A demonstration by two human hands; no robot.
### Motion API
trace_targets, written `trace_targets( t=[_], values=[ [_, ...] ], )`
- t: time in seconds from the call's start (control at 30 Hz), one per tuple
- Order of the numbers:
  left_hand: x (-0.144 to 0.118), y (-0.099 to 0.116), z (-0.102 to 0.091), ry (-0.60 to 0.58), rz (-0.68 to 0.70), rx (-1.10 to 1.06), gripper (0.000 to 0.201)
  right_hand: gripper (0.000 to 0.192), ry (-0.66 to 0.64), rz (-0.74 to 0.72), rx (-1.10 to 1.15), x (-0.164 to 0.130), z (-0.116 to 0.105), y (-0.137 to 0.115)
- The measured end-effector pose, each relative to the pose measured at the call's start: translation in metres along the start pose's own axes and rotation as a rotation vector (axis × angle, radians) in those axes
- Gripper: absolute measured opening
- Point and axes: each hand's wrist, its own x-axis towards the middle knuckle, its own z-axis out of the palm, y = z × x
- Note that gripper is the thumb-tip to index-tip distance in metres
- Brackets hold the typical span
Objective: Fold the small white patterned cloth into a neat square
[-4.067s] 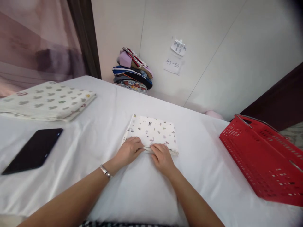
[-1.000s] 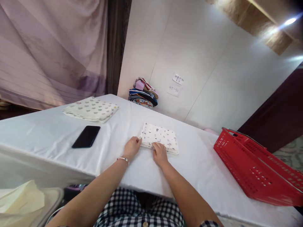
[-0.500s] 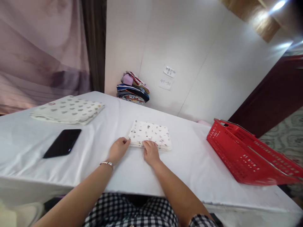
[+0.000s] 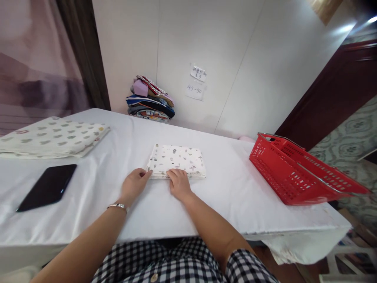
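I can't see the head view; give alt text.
A person's left hand and right hand touch the near side of a small folded printed cloth on a white-covered table. To the left lie a larger folded cloth and a black phone; to the right is a red basket, and stacked fabrics show past the far edge.

A black phone (image 4: pixel 48 186) lies left on the desk (image 4: pixel 226 169), a red basket (image 4: pixel 275 173) right; notes (image 4: pixel 195 90) hang on the wall (image 4: pixel 212 31).

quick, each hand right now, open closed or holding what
Left hand: curled, touching the near left corner of the rectangular folded white fabric with small prints; pinch cannot be told.
Right hand: bent over the fabric's near edge; grip cannot be told.
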Motion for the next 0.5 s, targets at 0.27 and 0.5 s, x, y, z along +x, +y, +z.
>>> trace_targets(
  t=[0.27, 0.5],
  values=[
    [0.0022, -0.0013, 0.0015, -0.001, 0.006, -0.015, 0.035, 0.046, -0.019, 0.012, 0.01, -0.0009, -0.0012, -0.0003],
    [-0.0023, 0.0063, -0.005, -0.029, -0.015, 0.05, 0.034, 0.044, -0.015, 0.01, 0.003, 0.0014, -0.0021, -0.0001]
  ],
)
